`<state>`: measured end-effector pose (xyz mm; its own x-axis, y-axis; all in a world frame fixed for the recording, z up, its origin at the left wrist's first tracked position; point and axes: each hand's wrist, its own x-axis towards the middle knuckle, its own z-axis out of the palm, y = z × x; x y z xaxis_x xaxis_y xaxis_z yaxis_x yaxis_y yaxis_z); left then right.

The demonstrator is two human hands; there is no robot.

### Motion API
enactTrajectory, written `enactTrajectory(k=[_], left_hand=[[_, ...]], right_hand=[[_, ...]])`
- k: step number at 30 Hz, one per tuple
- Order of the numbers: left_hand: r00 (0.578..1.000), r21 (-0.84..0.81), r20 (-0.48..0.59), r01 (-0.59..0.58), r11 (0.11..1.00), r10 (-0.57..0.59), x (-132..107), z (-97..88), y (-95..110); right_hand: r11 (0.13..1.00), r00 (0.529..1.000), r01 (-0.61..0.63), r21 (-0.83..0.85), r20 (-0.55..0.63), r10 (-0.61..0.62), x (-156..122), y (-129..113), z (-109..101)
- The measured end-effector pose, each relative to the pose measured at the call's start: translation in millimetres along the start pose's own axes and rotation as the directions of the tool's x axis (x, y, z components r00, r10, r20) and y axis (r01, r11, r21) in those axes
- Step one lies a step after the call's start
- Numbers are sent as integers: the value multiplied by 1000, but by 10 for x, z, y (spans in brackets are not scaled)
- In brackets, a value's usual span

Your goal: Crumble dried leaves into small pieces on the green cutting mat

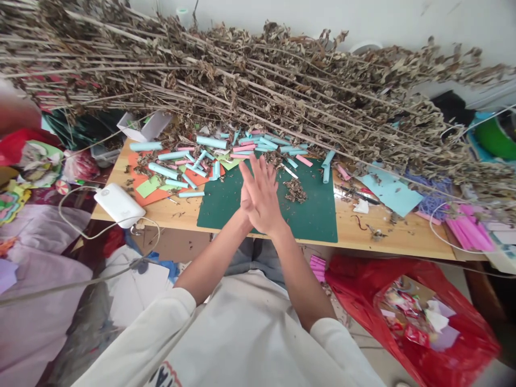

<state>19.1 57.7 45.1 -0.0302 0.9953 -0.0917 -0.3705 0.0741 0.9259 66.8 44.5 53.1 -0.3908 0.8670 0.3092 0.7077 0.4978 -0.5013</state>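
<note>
My left hand and my right hand press against each other over the dark green cutting mat. The right one lies on top with its fingers stretched out and hides much of the left. Flat and extended is also how the left hand's visible part looks. Whether anything lies between the palms is hidden. Just right of them, a small heap of crumbled dried leaves rests on the mat. Beyond my fingertips are rolled blue paper tubes, pink paper tubes and a white tube.
Dried leafy stalks span the table's back. Orange paper and a white power bank with a cable lie left. Light blue paper and a black pen lie right. A red rubbish bag gapes below the table edge.
</note>
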Motion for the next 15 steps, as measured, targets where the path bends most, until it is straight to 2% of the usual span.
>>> enactTrajectory(k=[1,3,6,9,11,13,15], left_hand=[[1000,-27,-11,7,1000,-7,-23,44,1],[982,-282,132,170,944,-137,-83,107,18],[936,-452,271,328,829,-223,-136,128,67],[915,-582,303,400,708,-268,-108,102,84],[902,-624,294,432,651,-317,-74,76,64],[889,-659,283,453,600,-361,-49,50,33],[894,-701,260,434,566,-364,-40,32,4]], right_hand=[[1000,1000,13,18,-9,-13,36,-45,-12],[998,999,23,56,-49,-20,147,-56,-56],[995,993,18,95,-119,-7,293,71,-127],[988,979,4,153,-204,27,314,194,-161],[968,956,14,250,-286,60,277,234,-165],[926,929,56,374,-358,89,241,268,-168],[874,914,97,476,-391,111,227,311,-181]])
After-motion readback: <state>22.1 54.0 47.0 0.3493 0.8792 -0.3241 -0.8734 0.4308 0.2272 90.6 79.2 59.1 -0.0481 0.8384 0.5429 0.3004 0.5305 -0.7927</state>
